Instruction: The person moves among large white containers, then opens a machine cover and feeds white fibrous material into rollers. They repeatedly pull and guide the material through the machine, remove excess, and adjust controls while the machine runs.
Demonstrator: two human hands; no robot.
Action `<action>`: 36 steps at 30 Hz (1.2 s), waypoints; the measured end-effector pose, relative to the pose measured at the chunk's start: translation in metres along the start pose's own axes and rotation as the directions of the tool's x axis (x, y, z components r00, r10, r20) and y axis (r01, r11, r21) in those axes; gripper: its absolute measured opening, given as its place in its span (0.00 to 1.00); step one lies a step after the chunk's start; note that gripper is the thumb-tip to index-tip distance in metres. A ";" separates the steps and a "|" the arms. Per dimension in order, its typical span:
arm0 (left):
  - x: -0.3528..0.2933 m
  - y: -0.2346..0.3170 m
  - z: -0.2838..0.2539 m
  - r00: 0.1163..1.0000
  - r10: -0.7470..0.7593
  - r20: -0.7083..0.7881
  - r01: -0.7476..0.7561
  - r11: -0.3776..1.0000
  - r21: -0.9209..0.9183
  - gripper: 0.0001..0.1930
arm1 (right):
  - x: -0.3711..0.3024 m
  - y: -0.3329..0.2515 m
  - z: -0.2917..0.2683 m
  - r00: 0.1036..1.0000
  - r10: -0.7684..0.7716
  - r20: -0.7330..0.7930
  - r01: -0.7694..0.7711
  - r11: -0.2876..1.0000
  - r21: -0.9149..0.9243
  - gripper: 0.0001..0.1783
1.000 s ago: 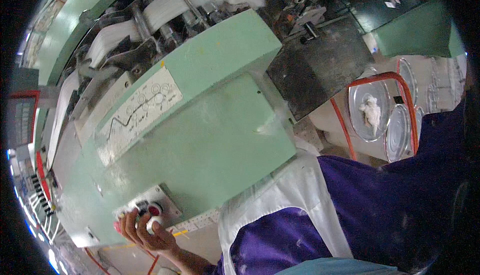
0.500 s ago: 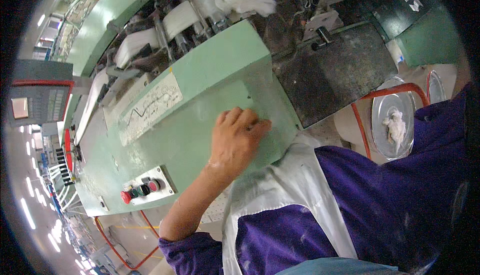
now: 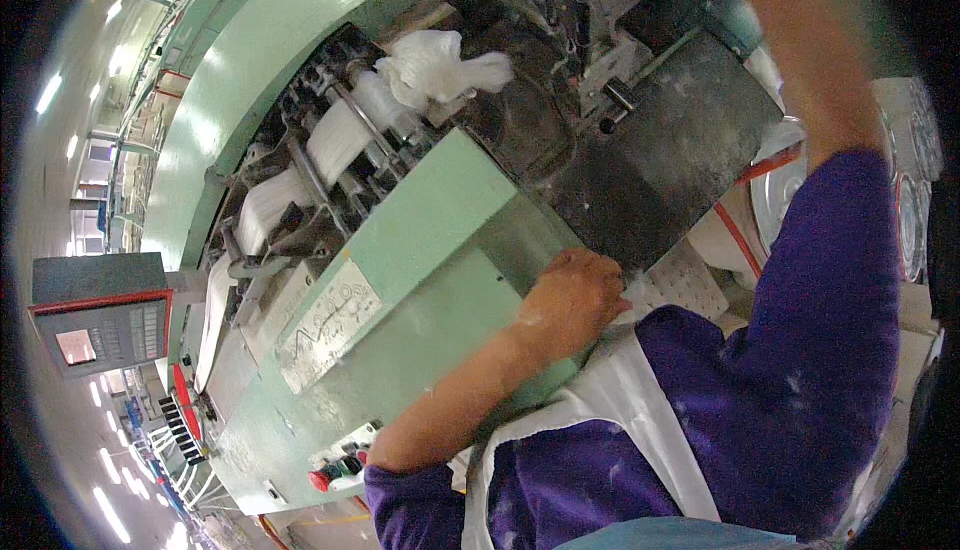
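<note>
My left hand (image 3: 572, 295) is closed, with its fingers curled under, at the near right corner of the green machine cover (image 3: 450, 220). Whether anything lies inside those fingers is hidden. My right forearm (image 3: 800, 40) stretches up past the dark metal plate (image 3: 690, 120) and leaves the picture at the top, so the right hand is out of sight. Beyond the cover, flat bands of white fibre (image 3: 340, 140) run between metal rollers and bars. A loose, fluffy clump of white fibre (image 3: 435, 68) sits at their right end.
A panel with red and dark push buttons (image 3: 345, 465) is partly behind my left forearm. At the left stands a grey control box (image 3: 100, 310) with a red edge. Round metal-lidded cans (image 3: 775, 195) and a red rail (image 3: 738, 240) are at the right.
My left hand has moved right along the cover to its corner, still closed. My right arm has come into view, reaching up at the right. The view has shifted and turned.
</note>
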State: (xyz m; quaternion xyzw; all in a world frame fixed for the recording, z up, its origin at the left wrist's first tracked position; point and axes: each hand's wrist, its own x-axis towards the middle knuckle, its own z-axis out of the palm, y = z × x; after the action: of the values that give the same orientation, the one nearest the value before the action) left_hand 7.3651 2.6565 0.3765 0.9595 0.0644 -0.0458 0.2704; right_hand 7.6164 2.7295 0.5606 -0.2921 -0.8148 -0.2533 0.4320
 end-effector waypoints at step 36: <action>-0.002 -0.004 -0.011 0.956 0.038 -0.290 -0.117 0.958 -0.263 0.16 | -0.096 0.074 0.290 0.670 0.502 0.547 -0.701 0.670 0.243 0.37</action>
State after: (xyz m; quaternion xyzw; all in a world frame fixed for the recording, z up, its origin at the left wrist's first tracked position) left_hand 7.3629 2.6659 0.3839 0.9105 0.0700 0.1116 0.3919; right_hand 7.5500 2.9498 0.3459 -0.4959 -0.7757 0.1690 0.3519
